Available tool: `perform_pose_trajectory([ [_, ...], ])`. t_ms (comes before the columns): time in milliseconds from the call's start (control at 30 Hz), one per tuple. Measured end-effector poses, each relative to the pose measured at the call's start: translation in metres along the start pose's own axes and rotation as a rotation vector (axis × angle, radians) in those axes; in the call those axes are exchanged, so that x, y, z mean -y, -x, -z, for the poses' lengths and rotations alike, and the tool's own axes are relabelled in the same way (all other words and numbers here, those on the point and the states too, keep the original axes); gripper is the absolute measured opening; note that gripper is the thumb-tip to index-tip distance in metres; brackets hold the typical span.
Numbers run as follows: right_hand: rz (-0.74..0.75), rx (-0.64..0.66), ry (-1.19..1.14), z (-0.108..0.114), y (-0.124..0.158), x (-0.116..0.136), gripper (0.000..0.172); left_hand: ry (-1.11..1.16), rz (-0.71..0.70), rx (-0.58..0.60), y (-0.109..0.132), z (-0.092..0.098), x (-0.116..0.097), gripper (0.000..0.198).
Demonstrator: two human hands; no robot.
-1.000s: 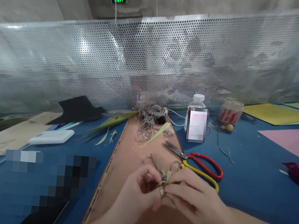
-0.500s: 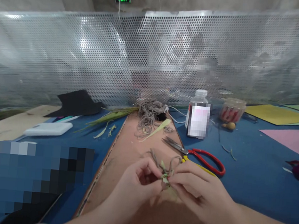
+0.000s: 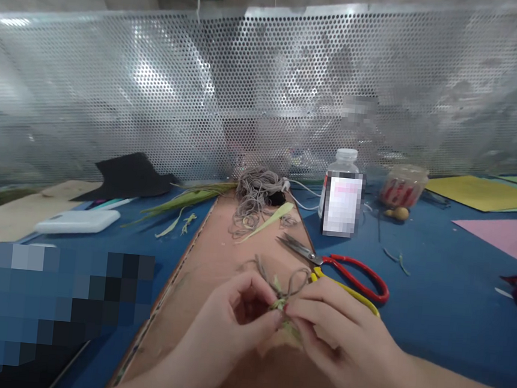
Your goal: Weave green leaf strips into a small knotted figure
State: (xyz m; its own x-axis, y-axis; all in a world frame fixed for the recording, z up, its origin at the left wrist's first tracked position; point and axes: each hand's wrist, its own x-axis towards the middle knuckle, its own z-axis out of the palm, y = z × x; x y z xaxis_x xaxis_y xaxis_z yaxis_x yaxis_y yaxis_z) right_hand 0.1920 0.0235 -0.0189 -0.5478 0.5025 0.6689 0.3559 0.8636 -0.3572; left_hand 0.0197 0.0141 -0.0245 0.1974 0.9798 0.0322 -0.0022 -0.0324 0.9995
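My left hand (image 3: pixel 242 319) and my right hand (image 3: pixel 337 325) meet over a brown board (image 3: pixel 202 261). Both pinch a small pale green plaited leaf piece (image 3: pixel 279 304) between thumb and fingertips. Grey cord (image 3: pixel 297 280) loops up from it, with loose ends pointing away from me. Part of the leaf piece is hidden behind my fingers. Just beyond my right hand lie scissors (image 3: pixel 316 258) with one red and one yellow handle, blades slightly apart. A tangled heap of grey cord (image 3: pixel 259 188) rests on the board's far end, beside a pale leaf strip (image 3: pixel 267 222).
A clear bottle (image 3: pixel 346 159) and a jar with red markings (image 3: pixel 404 185) stand at the back. Yellow paper (image 3: pixel 471 191) and pink paper (image 3: pixel 508 240) lie right. Leftward are green leaves (image 3: pixel 181 199), a white device (image 3: pixel 77 221) and black sheet (image 3: pixel 128 176). A perforated metal screen (image 3: pixel 268 86) borders the table.
The view has shifted slightly, so most things sit a little further left and higher. Both hands keep their pinch on the leaf piece, with small finger movements.
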Motion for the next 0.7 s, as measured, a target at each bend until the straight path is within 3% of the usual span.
perform_pose_trajectory([
  [200,-0.030,-0.004,0.014,-0.0015,0.0027,0.0037,0.021,-0.062,0.004,0.029,0.0056,-0.0071,-0.0045,0.010],
  [333,-0.047,0.008,-0.012,-0.0006,0.0036,0.0052,0.019,-0.159,-0.074,-0.008,0.0055,-0.0056,-0.0006,0.010],
  [567,-0.177,0.009,-0.086,-0.0004,0.0024,0.0075,0.026,-0.234,-0.126,0.011,0.0068,-0.0020,-0.0009,0.011],
  [700,-0.233,0.053,-0.156,-0.0004,-0.0015,0.0079,0.016,-0.299,-0.130,0.034,0.0099,-0.0033,-0.0051,0.008],
])
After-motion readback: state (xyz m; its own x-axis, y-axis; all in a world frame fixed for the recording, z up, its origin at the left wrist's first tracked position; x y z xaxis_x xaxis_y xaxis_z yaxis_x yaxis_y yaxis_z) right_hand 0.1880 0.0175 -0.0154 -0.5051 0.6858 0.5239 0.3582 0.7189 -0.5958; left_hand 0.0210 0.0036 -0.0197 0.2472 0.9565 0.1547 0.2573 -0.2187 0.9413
